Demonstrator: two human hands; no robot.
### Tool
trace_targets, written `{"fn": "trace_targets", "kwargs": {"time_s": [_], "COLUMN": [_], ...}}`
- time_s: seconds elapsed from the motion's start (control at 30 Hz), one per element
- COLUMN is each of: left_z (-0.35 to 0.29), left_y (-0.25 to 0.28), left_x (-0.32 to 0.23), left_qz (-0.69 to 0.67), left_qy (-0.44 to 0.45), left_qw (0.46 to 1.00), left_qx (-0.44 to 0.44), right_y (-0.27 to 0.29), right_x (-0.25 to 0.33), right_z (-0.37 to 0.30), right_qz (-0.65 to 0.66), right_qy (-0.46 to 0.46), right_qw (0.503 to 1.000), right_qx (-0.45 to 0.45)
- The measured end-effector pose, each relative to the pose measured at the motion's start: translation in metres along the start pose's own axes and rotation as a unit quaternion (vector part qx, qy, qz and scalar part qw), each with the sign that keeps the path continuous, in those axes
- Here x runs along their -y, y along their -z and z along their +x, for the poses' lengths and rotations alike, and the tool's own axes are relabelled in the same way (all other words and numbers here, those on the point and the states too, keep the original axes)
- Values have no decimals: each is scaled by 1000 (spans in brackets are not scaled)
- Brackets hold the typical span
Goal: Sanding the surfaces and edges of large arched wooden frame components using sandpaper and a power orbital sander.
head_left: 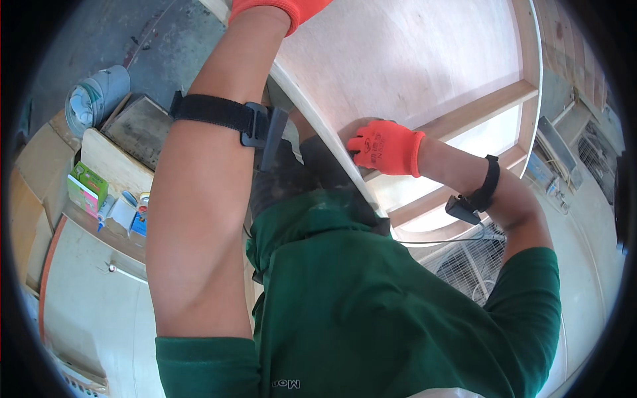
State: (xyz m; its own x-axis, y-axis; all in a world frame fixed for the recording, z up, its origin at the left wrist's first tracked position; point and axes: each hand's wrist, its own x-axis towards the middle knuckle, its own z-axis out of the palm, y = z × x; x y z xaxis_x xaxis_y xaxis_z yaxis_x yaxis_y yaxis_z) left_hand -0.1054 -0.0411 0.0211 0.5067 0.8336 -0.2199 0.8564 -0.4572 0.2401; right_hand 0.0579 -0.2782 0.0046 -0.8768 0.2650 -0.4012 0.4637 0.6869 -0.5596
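A large wooden panel (pixel 405 53) with a curved outer rim and wooden crosspieces (pixel 478 109) leans in front of my legs. My right hand (pixel 386 147), in an orange-red knit glove, lies at the panel's near left edge where a crosspiece meets it. Its fingers are curled, closed over the wood of the frame. At the top of the view, my left hand (pixel 282 9) in a matching glove reaches to the panel's upper left edge. Only its cuff and part of the back show; its fingers are cut off. Black straps with small devices circle both forearms.
On the left stand a bucket (pixel 99 99), a dark flat box (pixel 138 129), a green-and-pink carton (pixel 86 187) and several small containers on a shelf. A wire-guarded fan (pixel 471 262) is beneath the panel on the right. A thin black cable (pixel 431 242) runs near my right arm.
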Motion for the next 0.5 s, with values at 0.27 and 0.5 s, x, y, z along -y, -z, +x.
{"fn": "trace_targets", "kwargs": {"time_s": [0.27,0.5], "left_z": [-7,-2], "left_y": [10,4], "left_x": [-4,-3], "left_qz": [-21,-14], "left_qy": [6,2], "left_qw": [1000,1000], "left_qx": [15,-4], "right_y": [16,-2], "right_x": [-5,-1], "right_z": [-38,5], "right_qz": [178,74], "right_qy": [-49,-73], "right_qw": [979,994], "right_qx": [-88,-24]}}
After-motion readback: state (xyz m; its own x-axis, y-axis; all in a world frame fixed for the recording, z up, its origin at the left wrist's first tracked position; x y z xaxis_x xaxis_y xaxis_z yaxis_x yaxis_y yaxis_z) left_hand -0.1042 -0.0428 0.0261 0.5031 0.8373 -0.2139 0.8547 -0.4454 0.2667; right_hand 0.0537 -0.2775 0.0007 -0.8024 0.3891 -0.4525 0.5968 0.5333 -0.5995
